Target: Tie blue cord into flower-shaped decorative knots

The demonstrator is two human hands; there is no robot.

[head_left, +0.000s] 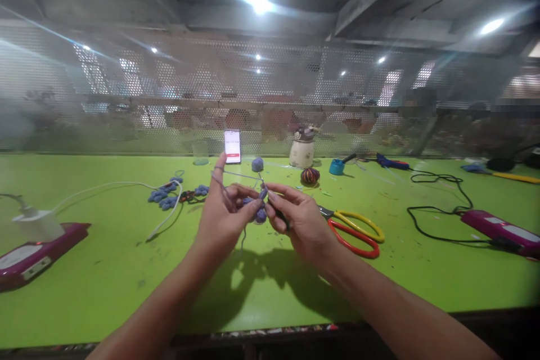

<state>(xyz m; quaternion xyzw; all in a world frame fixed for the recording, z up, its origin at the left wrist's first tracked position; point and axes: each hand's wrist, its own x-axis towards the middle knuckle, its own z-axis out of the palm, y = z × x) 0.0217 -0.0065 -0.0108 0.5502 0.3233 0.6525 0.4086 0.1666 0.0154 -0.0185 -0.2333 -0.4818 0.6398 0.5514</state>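
Note:
Between my two hands is a small purple crochet piece (pixel 260 215). My left hand (pixel 225 208) pinches it with thumb and fingers, while the raised index finger carries a strand of purple yarn (pixel 240 174). My right hand (pixel 297 211) grips a crochet hook (pixel 260 178) with a dark handle, its metal tip up at the yarn. The exact stitch is hidden by my fingers. A loose yarn tail (pixel 243 239) hangs below the piece. Beyond my hands sits a purple yarn ball (pixel 257 164).
Scissors (pixel 356 233) with red and yellow handles lie right of my right hand. Blue-purple crocheted pieces (pixel 164 196) and a white cable (pixel 126 183) are at left. Behind stand a phone (pixel 232 146), a bottle (pixel 302 149) and a dark yarn ball (pixel 310 176). Power strips (pixel 502 228) flank the green table (pixel 126 304).

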